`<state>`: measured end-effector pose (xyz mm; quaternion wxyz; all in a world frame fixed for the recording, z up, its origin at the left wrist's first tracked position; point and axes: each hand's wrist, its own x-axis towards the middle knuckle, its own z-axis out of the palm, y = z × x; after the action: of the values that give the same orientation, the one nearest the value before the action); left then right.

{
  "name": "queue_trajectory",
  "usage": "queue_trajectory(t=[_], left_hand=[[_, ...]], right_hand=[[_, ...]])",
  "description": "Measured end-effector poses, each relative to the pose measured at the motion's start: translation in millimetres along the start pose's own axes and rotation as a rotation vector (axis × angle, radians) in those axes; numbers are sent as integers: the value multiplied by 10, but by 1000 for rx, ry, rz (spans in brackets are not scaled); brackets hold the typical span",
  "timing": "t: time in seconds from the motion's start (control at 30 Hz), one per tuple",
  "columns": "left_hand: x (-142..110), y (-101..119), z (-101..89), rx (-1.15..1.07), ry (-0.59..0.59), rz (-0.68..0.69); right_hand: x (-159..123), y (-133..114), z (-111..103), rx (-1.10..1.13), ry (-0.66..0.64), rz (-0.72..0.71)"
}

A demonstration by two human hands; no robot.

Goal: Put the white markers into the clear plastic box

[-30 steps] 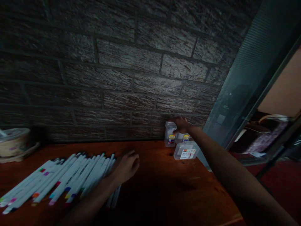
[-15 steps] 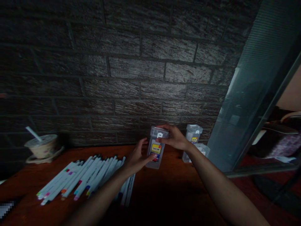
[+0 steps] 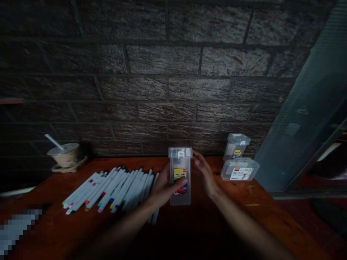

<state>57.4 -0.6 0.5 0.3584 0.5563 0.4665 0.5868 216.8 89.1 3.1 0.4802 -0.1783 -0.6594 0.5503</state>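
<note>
A clear plastic marker case [image 3: 187, 164] stands upright in front of me, with its lid closed and its white latch facing me. A yellow label reading "Marker" is on its front. My left hand [image 3: 164, 188] grips the case from the left, thumb lying across the label and the fingers hidden behind. Beside the case's upper right edge is my right hand [image 3: 207, 177], fingers apart and bent toward the lid; whether the fingertips touch it I cannot tell. To the left, many white markers [image 3: 111, 189] with coloured ends lie side by side on the wooden table [image 3: 260, 220].
A similar clear case [image 3: 234, 147] stands at the back right, behind a wider clear box [image 3: 241, 169] with a white label. A lidded cup [image 3: 65, 157] with a straw sits on a saucer at the left. A brick wall [image 3: 168, 86] borders the table's far side.
My right hand has come off the top of the case to its right side. The case now faces me more squarely. The view has turned, showing more of the boxes at the right.
</note>
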Motion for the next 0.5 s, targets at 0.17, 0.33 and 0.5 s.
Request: queue_trajectory(t=[0.17,0.33,0.5], left_hand=[[-36,-68,32,1,35,-79],[-34,-139,3,-2,39,-103],[-34,-128,6,13,37,-88]], right_hand=[[-4,-3,2,-12,8,38],[-5,0,30,-123,-1,9],[7,63,22,-97,-13,-47]])
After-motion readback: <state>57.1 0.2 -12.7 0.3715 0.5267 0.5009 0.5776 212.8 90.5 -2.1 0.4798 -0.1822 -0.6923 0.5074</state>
